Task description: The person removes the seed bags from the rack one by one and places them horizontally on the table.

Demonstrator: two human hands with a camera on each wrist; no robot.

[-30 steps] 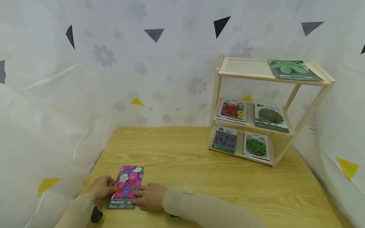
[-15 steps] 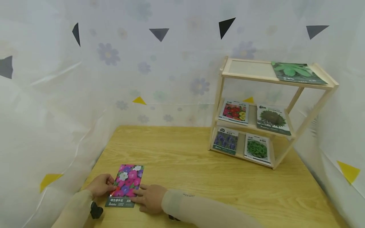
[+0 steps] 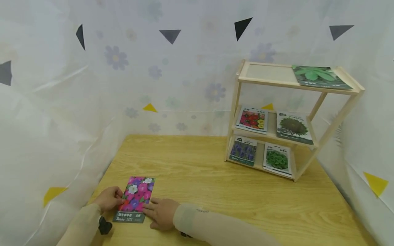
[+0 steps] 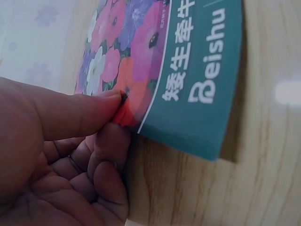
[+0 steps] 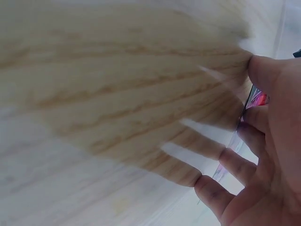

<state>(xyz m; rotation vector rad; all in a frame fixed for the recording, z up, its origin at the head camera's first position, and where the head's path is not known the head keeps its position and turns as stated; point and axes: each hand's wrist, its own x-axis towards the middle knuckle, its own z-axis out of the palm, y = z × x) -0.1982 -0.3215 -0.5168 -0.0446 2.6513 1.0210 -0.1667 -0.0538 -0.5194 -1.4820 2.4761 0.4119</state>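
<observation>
A flower seed packet (image 3: 140,193), with pink, purple and white blooms above a dark green label band, lies at the front left of the table. My left hand (image 3: 109,199) pinches its left edge between thumb and fingers. In the left wrist view the thumb (image 4: 89,110) presses on the printed front by a red flower, with curled fingers beneath, and the packet's lower corner stands slightly off the wood. My right hand (image 3: 163,212) lies on the other side, its extended fingertips at the packet's right edge. The right wrist view shows those fingers (image 5: 237,165) spread and touching the tabletop.
A three-level wooden rack (image 3: 278,136) stands at the back right. It holds a leafy green packet (image 3: 318,77) on top, red-flower (image 3: 252,119) and sunflower (image 3: 293,127) packets midway, and lavender-coloured (image 3: 243,151) and green-leaf (image 3: 277,159) packets below. Patterned white sheeting (image 3: 184,75) surrounds the table (image 3: 197,171).
The head view has shifted slightly. My left hand keeps its pinch on the seed packet, while the right fingertips have drawn back a little toward its right edge.
</observation>
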